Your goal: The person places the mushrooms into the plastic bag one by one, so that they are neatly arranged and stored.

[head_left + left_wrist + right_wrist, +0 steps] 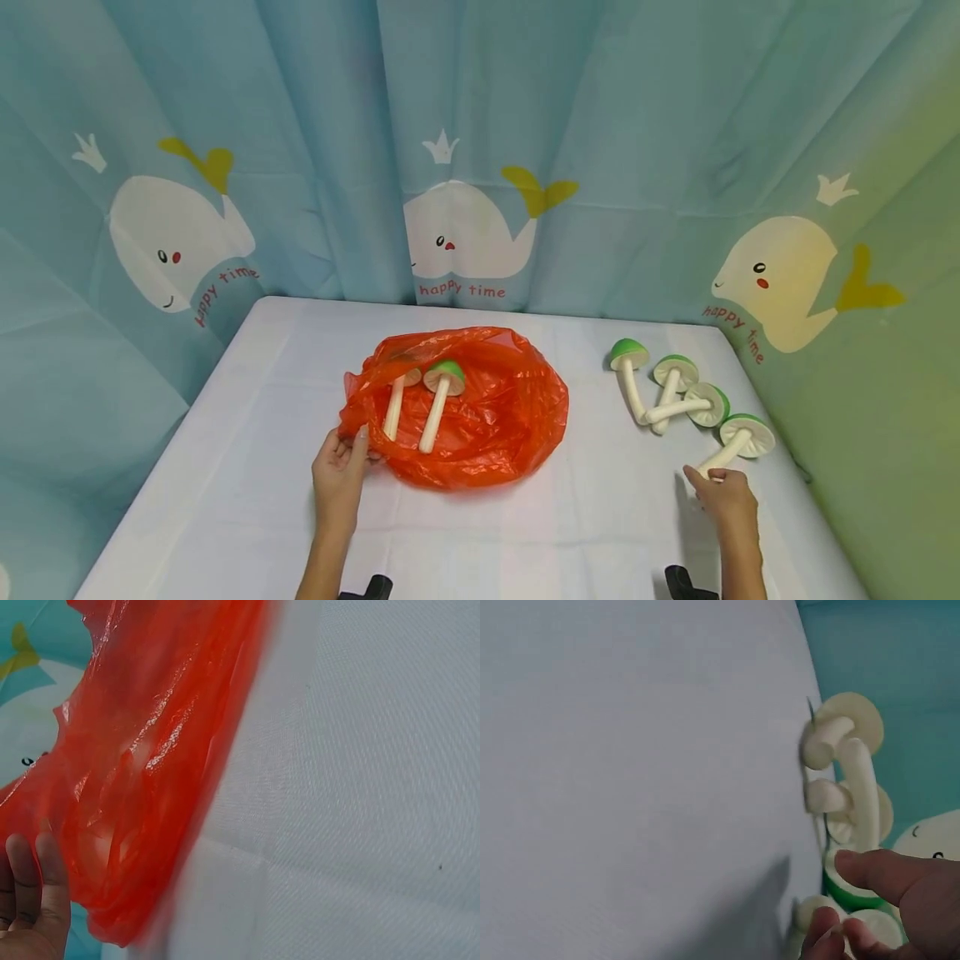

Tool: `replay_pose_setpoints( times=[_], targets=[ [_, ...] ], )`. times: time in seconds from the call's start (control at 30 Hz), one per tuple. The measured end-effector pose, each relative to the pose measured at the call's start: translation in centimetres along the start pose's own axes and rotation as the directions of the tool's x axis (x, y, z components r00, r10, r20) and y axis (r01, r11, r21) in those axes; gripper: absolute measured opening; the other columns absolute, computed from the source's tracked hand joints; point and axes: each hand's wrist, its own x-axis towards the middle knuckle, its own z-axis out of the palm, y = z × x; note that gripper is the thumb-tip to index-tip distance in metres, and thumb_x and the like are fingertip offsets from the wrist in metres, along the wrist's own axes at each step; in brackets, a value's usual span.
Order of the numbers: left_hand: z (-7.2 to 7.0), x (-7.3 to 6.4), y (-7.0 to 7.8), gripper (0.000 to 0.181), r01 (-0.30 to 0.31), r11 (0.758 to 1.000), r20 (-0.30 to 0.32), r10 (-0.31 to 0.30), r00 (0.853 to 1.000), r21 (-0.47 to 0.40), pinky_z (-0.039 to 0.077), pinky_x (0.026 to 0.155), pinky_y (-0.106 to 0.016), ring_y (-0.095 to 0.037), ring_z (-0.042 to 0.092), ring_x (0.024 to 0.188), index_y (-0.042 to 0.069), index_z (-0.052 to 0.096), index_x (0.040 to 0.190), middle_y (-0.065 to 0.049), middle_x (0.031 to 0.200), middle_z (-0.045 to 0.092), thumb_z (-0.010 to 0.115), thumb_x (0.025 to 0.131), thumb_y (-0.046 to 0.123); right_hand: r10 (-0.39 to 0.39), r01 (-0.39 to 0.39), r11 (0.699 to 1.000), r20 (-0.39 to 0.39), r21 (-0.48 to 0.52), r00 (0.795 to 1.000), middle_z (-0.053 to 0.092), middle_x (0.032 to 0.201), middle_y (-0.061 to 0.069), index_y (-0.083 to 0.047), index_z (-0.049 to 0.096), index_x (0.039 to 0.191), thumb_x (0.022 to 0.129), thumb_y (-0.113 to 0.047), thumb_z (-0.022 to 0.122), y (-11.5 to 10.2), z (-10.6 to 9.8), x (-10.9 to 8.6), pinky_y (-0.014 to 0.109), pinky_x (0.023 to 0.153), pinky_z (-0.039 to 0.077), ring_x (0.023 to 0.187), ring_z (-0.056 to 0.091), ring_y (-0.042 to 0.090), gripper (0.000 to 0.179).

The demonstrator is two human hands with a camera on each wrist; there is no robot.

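My left hand (341,471) pinches the left edge of a red plastic bag (532,400), its thumb over the rim. The left wrist view shows fingers (52,892) against the thin film (150,787). Inside the wide-mouthed bag lie two toy mushrooms: one with a green cap (446,377), another (393,412) partly behind red film. At the right, my right hand (729,504) is at the stem end of the nearest toy mushroom (747,436). In the right wrist view its thumb (877,871) and fingers stand apart around that stem end (811,911).
Beyond the right hand lie several more green-capped mushrooms, one upright-looking (628,367), others (675,375) with crossing stems (678,408). The white table (247,467) ends at a blue-green whale-print curtain (645,167) at the back and sides.
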Motion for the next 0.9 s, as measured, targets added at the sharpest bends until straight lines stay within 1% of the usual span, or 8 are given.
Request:
replay_pose_setpoints(
  times=[0.1,0.17,0.3,0.4,0.47,0.57,0.73,0.9],
  targets=[
    [0.0,-0.1,-0.2,0.029,0.008,1.0,0.001,-0.008,1.0,-0.003,0.056,0.069,-0.027,-0.015,0.062,0.069,-0.003,0.053,0.116,-0.017,0.093,0.058,0.057,0.095,0.017,0.043,-0.037,0.996,-0.062,0.081,0.997,0.059,0.058,0.007,0.019,0.035,0.117,0.086,-0.026,0.064,0.6,1.3,-0.2,0.031,0.05,0.041,0.053,0.057,0.02,0.062],
    [0.1,-0.1,-0.4,0.028,0.014,1.0,-0.004,-0.014,1.0,0.003,0.056,0.068,-0.028,-0.016,0.062,0.068,-0.002,0.054,0.115,-0.015,0.09,0.058,0.057,0.095,0.018,0.058,-0.048,0.993,-0.089,0.11,0.994,0.059,0.056,0.007,0.019,0.03,0.119,0.087,-0.028,0.062,0.9,1.7,-0.3,0.03,0.051,0.039,0.049,0.057,0.017,0.065],
    [0.1,-0.1,-0.6,0.029,0.01,1.0,-0.003,-0.01,1.0,0.01,0.056,0.068,-0.027,-0.016,0.063,0.067,-0.003,0.053,0.115,-0.015,0.089,0.059,0.058,0.095,0.018,0.085,-0.074,0.989,-0.087,0.127,0.993,0.06,0.055,0.006,0.022,0.024,0.124,0.091,-0.035,0.054,1.0,1.5,-0.4,0.041,0.061,0.042,0.048,0.061,0.018,0.073],
    [0.1,0.0,-0.7,0.03,0.006,1.0,-0.004,-0.005,1.0,0.015,0.056,0.067,-0.027,-0.017,0.063,0.067,-0.002,0.053,0.117,-0.015,0.091,0.059,0.057,0.095,0.019,0.094,-0.084,0.988,-0.068,0.131,0.993,0.061,0.055,0.005,0.025,0.033,0.12,0.092,-0.037,0.052,1.2,1.2,-0.4,0.047,0.07,0.042,0.049,0.062,0.016,0.071],
    [0.1,-0.1,-0.7,0.03,0.011,1.0,-0.01,-0.01,1.0,0.024,0.056,0.067,-0.026,-0.017,0.063,0.067,-0.001,0.054,0.117,-0.013,0.092,0.06,0.058,0.095,0.02,0.087,-0.079,0.988,-0.057,0.13,0.995,0.062,0.056,0.003,0.023,0.044,0.115,0.092,-0.037,0.051,1.3,1.1,-0.4,0.041,0.068,0.043,0.05,0.062,0.015,0.064],
    [0.0,-0.2,-0.7,0.031,0.019,0.999,-0.009,-0.018,1.0,0.032,0.056,0.068,-0.027,-0.017,0.063,0.067,-0.001,0.054,0.116,-0.013,0.09,0.06,0.058,0.095,0.021,0.075,-0.068,0.987,-0.041,0.146,0.996,0.062,0.057,0.001,0.018,0.054,0.106,0.093,-0.039,0.049,1.6,1.1,-0.3,0.027,0.059,0.044,0.05,0.063,0.013,0.059],
    [0.0,-0.2,-0.6,0.029,0.024,1.0,-0.01,-0.024,1.0,0.017,0.056,0.069,-0.03,-0.019,0.063,0.067,-0.001,0.054,0.113,-0.014,0.087,0.059,0.058,0.095,0.021,0.079,-0.073,0.978,-0.025,0.195,0.997,0.06,0.058,-0.001,0.016,0.054,0.106,0.093,-0.039,0.052,1.8,1.3,0.0,0.018,0.05,0.046,0.05,0.062,0.013,0.057],
    [0.0,-0.2,-0.4,0.029,0.013,1.0,-0.009,-0.013,1.0,0.006,0.057,0.068,-0.03,-0.018,0.063,0.067,-0.004,0.053,0.113,-0.016,0.086,0.058,0.057,0.095,0.018,0.074,-0.065,0.984,-0.05,0.164,0.996,0.061,0.057,0.001,0.014,0.056,0.097,0.092,-0.03,0.051,2.0,1.4,0.0,0.016,0.049,0.043,0.048,0.062,0.014,0.045]
  ],
)
